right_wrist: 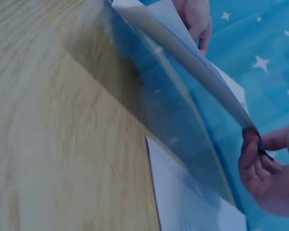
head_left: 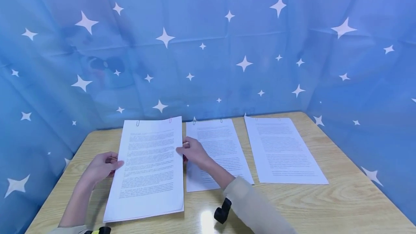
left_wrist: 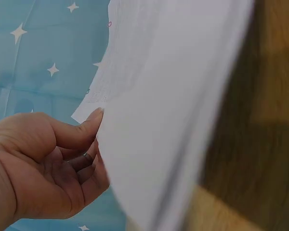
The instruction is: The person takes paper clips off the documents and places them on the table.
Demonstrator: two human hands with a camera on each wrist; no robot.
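Note:
A stack of printed paper (head_left: 149,161) is held raised off the table at the left, its text side up in the head view. Two paper clips sit on its top edge, a dark one (head_left: 138,123) and a pink one (head_left: 170,120). My left hand (head_left: 99,167) pinches the stack's left edge, thumb on top. On the opposite edge, my right hand (head_left: 195,152) pinches it between thumb and fingers. The left wrist view shows the sheets (left_wrist: 135,120) bending slightly beside the thumb. In the right wrist view, the stack's edge runs to my right fingers (right_wrist: 250,149); part of that view is blurred.
A second clipped set of printed sheets (head_left: 214,151) lies on the wooden table (head_left: 351,198), partly under my right forearm. Farther right lies a third printed set (head_left: 286,151), also with clips on top. A blue curtain (head_left: 208,64) with white stars hangs behind and beside the table.

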